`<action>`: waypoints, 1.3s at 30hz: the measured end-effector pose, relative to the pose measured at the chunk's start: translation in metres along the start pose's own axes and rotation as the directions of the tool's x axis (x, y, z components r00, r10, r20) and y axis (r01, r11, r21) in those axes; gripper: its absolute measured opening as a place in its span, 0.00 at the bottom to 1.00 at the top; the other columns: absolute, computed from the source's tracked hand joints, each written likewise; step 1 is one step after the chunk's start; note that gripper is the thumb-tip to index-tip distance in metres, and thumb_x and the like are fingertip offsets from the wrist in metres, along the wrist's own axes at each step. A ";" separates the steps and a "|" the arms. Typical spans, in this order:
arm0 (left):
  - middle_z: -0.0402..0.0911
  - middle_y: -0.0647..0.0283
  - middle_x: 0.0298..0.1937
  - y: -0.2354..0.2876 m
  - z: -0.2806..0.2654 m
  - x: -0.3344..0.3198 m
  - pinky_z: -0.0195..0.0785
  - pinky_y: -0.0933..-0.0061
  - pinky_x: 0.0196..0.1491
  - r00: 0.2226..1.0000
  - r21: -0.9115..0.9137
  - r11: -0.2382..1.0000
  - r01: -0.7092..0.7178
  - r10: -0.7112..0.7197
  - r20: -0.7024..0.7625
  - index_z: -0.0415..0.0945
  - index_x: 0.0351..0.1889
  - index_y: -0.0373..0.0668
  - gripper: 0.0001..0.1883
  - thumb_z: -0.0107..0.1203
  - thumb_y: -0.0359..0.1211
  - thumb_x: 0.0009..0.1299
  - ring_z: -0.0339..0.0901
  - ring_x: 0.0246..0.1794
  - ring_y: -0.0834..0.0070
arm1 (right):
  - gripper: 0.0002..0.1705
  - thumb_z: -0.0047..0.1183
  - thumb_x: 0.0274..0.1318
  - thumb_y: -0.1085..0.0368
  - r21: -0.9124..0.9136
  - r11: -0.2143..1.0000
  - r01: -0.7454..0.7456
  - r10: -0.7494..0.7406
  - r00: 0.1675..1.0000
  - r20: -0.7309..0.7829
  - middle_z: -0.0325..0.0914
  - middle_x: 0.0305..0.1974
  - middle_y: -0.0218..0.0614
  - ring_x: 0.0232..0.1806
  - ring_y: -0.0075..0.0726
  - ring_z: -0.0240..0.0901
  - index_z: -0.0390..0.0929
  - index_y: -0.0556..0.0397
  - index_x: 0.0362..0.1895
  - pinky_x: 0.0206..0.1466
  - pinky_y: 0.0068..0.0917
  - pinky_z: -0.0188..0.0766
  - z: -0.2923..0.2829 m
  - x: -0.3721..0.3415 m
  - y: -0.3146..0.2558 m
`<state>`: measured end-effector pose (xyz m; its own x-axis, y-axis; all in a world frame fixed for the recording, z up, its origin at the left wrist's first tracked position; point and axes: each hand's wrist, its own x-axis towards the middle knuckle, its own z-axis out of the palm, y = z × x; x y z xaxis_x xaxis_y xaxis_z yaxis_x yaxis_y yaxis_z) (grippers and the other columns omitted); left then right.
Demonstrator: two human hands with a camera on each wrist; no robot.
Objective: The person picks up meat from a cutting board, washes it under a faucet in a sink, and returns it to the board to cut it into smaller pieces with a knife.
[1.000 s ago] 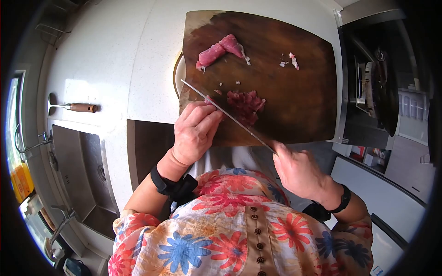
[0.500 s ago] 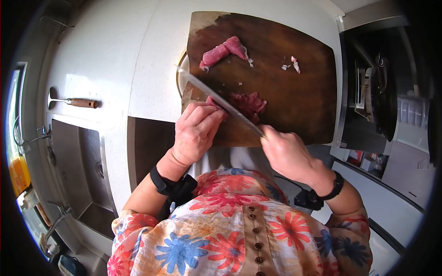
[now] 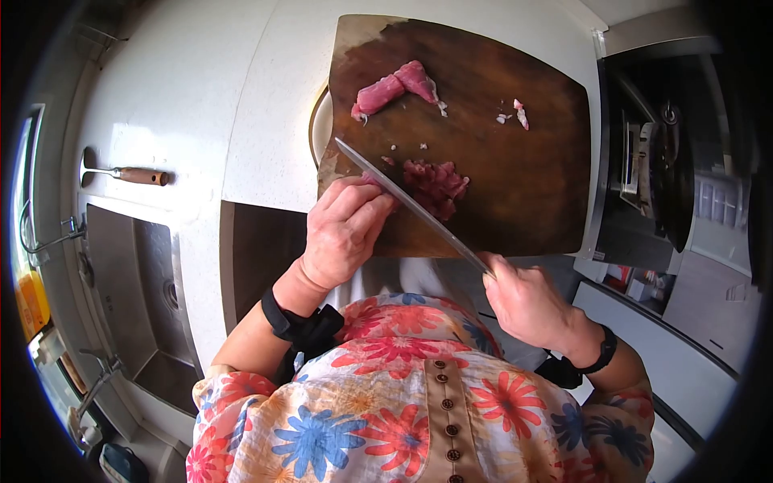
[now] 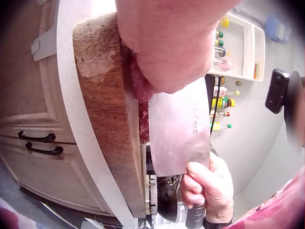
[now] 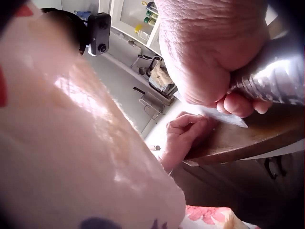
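My left hand, fingers curled, holds a piece of raw red meat at the near left edge of the wooden cutting board. In my right hand is the handle of a cleaver. Its broad blade stands upright alongside the left fingers in the left wrist view. Just right of the blade lies a heap of sliced meat. Two joined larger pieces of meat lie near the far left of the board, and white fat scraps toward the far right.
A round pale dish shows partly under the board's left edge. On the counter lies a wooden-handled utensil, above the steel sink. A dark stove borders the board on the right. Several bottles stand beyond.
The cleaver moved forward and left, blurred at its tip, then drew back toward the right with my right hand. My left hand stays in nearly the same place on the meat.
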<state>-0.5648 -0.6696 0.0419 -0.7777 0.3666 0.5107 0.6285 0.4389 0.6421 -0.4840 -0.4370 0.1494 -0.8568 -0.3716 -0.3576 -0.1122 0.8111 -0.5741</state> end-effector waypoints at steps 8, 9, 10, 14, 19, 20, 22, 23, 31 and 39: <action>0.76 0.61 0.34 0.005 -0.002 0.001 0.72 0.68 0.37 0.999 0.038 0.999 -0.036 0.035 0.016 0.80 0.33 0.40 0.11 0.64 0.20 0.52 0.76 0.36 0.62 | 0.05 0.42 0.57 0.71 0.011 0.998 0.055 -0.054 0.997 -0.053 0.74 0.19 0.54 0.24 0.62 0.75 0.64 0.62 0.35 0.26 0.51 0.71 0.016 0.078 -0.018; 0.76 0.61 0.34 0.005 -0.001 0.001 0.72 0.68 0.37 0.999 0.038 0.998 -0.043 0.042 0.017 0.80 0.33 0.40 0.11 0.64 0.20 0.52 0.76 0.36 0.62 | 0.05 0.42 0.57 0.71 0.010 0.998 0.054 -0.054 0.997 -0.060 0.74 0.19 0.54 0.24 0.62 0.75 0.64 0.62 0.35 0.26 0.51 0.71 0.016 0.075 -0.015; 0.76 0.61 0.35 0.004 0.001 -0.001 0.72 0.68 0.37 0.999 0.046 0.998 -0.031 0.030 0.013 0.80 0.34 0.40 0.12 0.64 0.20 0.52 0.76 0.36 0.62 | 0.05 0.42 0.58 0.71 0.018 0.998 0.067 -0.065 0.995 -0.072 0.74 0.20 0.54 0.24 0.61 0.75 0.64 0.61 0.35 0.26 0.51 0.71 0.016 0.070 -0.008; 0.77 0.61 0.37 0.007 -0.002 -0.004 0.72 0.68 0.38 0.999 0.079 0.996 0.037 -0.037 0.005 0.81 0.38 0.42 0.14 0.66 0.22 0.53 0.76 0.37 0.63 | 0.06 0.45 0.59 0.70 0.077 0.995 0.059 -0.051 0.994 -0.096 0.74 0.20 0.53 0.24 0.59 0.74 0.64 0.61 0.35 0.25 0.49 0.70 0.010 0.039 0.006; 0.78 0.61 0.39 0.013 -0.014 -0.006 0.72 0.68 0.40 0.996 0.011 0.996 0.086 -0.085 -0.032 0.81 0.38 0.41 0.15 0.66 0.23 0.52 0.76 0.39 0.63 | 0.06 0.46 0.60 0.70 0.114 0.993 -0.041 0.048 0.997 -0.065 0.72 0.19 0.51 0.24 0.58 0.74 0.65 0.61 0.37 0.25 0.46 0.70 0.001 0.022 -0.002; 0.78 0.60 0.39 0.013 -0.015 -0.007 0.72 0.68 0.40 0.998 0.030 0.997 0.064 -0.063 -0.031 0.81 0.38 0.41 0.15 0.67 0.23 0.52 0.76 0.39 0.63 | 0.07 0.47 0.60 0.71 0.122 0.992 -0.018 0.029 0.996 -0.085 0.72 0.20 0.51 0.23 0.57 0.74 0.65 0.61 0.38 0.25 0.45 0.70 0.001 0.021 -0.004; 0.78 0.61 0.39 0.012 -0.007 -0.007 0.72 0.68 0.40 0.998 0.037 0.998 0.058 -0.057 -0.025 0.81 0.37 0.41 0.14 0.66 0.22 0.52 0.76 0.39 0.64 | 0.07 0.47 0.59 0.71 0.128 0.992 0.005 0.009 0.994 -0.107 0.72 0.20 0.50 0.23 0.57 0.74 0.65 0.61 0.38 0.25 0.44 0.70 0.002 0.022 -0.005; 0.78 0.61 0.39 0.010 -0.002 -0.007 0.72 0.69 0.40 0.998 0.048 0.998 0.051 -0.050 -0.029 0.81 0.37 0.41 0.14 0.66 0.22 0.52 0.76 0.39 0.64 | 0.07 0.47 0.59 0.71 0.119 0.993 0.016 -0.004 0.995 -0.101 0.72 0.20 0.50 0.23 0.57 0.74 0.65 0.62 0.39 0.25 0.44 0.71 0.003 0.023 -0.005; 0.78 0.63 0.35 0.006 0.002 -0.003 0.72 0.71 0.37 0.997 0.043 0.997 0.060 -0.058 -0.051 0.81 0.35 0.40 0.12 0.65 0.20 0.52 0.76 0.36 0.65 | 0.10 0.48 0.59 0.71 0.108 0.993 0.038 -0.030 0.997 -0.076 0.73 0.21 0.50 0.23 0.56 0.74 0.66 0.65 0.42 0.25 0.43 0.71 0.006 0.026 0.000; 0.78 0.63 0.35 0.004 0.001 -0.003 0.72 0.70 0.38 0.998 0.027 0.998 0.057 -0.056 -0.039 0.81 0.35 0.41 0.12 0.65 0.20 0.52 0.76 0.36 0.64 | 0.12 0.48 0.59 0.71 0.115 0.992 0.043 -0.038 0.998 -0.048 0.74 0.22 0.50 0.23 0.55 0.75 0.67 0.66 0.44 0.25 0.42 0.72 0.005 0.029 0.000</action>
<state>-0.5603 -0.6680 0.0425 -0.8114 0.3094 0.4960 0.5834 0.4810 0.6544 -0.5064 -0.4502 0.1356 -0.8751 -0.3797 -0.3001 -0.0900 0.7369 -0.6700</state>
